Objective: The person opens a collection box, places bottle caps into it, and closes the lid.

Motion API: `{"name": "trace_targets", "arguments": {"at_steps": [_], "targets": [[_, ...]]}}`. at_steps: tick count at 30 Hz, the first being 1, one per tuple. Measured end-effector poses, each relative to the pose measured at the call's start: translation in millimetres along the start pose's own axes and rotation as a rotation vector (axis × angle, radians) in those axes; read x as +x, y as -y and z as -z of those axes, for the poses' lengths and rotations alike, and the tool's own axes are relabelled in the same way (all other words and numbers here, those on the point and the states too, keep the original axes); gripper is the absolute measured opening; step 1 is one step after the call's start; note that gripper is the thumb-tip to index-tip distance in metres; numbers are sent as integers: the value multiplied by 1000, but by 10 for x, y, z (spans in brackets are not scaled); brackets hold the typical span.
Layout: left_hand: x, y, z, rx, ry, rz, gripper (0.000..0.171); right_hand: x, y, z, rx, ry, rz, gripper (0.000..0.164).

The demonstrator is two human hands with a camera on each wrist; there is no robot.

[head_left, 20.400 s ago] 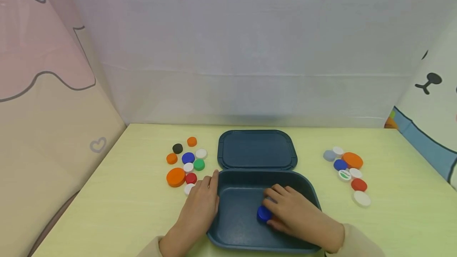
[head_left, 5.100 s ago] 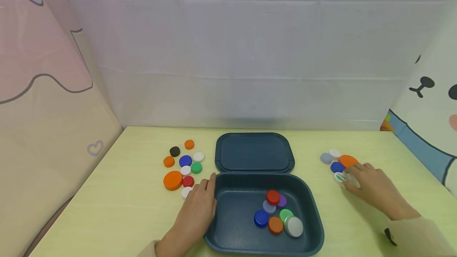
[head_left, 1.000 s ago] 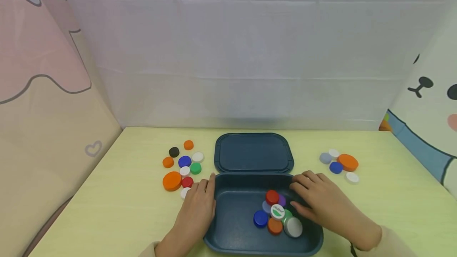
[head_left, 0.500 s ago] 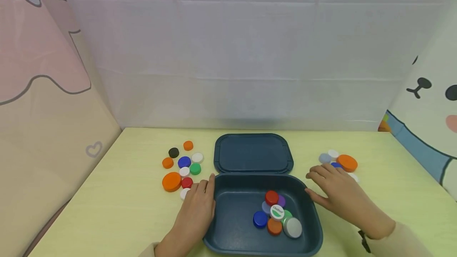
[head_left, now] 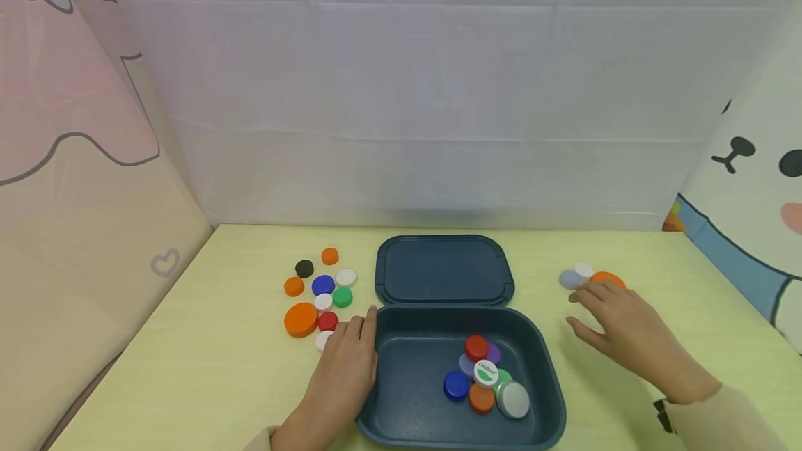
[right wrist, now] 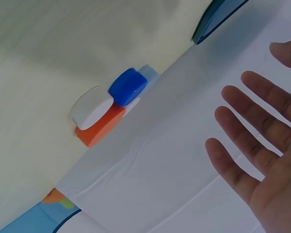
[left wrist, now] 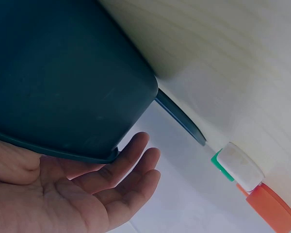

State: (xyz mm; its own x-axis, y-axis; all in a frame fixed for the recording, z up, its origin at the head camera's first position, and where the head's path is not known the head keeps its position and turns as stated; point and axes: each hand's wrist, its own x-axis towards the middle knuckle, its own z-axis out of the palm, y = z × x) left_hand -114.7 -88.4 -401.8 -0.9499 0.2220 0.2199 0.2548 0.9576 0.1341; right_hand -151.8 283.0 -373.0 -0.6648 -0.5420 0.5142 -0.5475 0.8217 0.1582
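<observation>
My left hand (head_left: pixel 341 367) rests along the left rim of a dark blue plastic box (head_left: pixel 410 402), its fingers loosely extended at the wall in the left wrist view. Several bottle caps lie inside, among them a red cap (head_left: pixel 476 347), a blue cap (head_left: pixel 456 385) and a white cap with green print (head_left: pixel 485 373). Over the right-hand caps hovers my right hand (head_left: pixel 626 333), fingers spread and holding nothing. Beneath it in the right wrist view are a white cap (right wrist: pixel 92 108), an orange cap (right wrist: pixel 101 128) and a blue cap (right wrist: pixel 128 87); the head view hides the blue one.
Behind the box lies a matching dark blue lid (head_left: pixel 445 270). Left of it is a loose group of caps, including a large orange cap (head_left: pixel 301 319), a black cap (head_left: pixel 304 268) and a green cap (head_left: pixel 342 296). A white sheet (head_left: pixel 432 110) hangs at the table's back.
Since 5.1 s ago, the white cap with green print has gone from the right group into the box. In the last second my right hand has moved right, from the box to the caps.
</observation>
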Motion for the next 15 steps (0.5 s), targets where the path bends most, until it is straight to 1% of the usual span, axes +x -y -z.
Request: {"name": "trace_targets", "arguments": {"at_steps": [3, 5, 10, 15], "targets": [[-5, 2, -1, 3, -5, -5, 58, -51, -75, -6, -1, 32, -32, 31], [-9, 3, -3, 6, -12, -10, 58, -77, -111, -10, -5, 50, -53, 28], [-12, 6, -4, 9, -22, -15, 58, -128, -205, -23, -22, 107, -123, 34], [-12, 4, 2, 2, -11, -8, 57, -188, -308, -45, -30, 174, -180, 35]]}}
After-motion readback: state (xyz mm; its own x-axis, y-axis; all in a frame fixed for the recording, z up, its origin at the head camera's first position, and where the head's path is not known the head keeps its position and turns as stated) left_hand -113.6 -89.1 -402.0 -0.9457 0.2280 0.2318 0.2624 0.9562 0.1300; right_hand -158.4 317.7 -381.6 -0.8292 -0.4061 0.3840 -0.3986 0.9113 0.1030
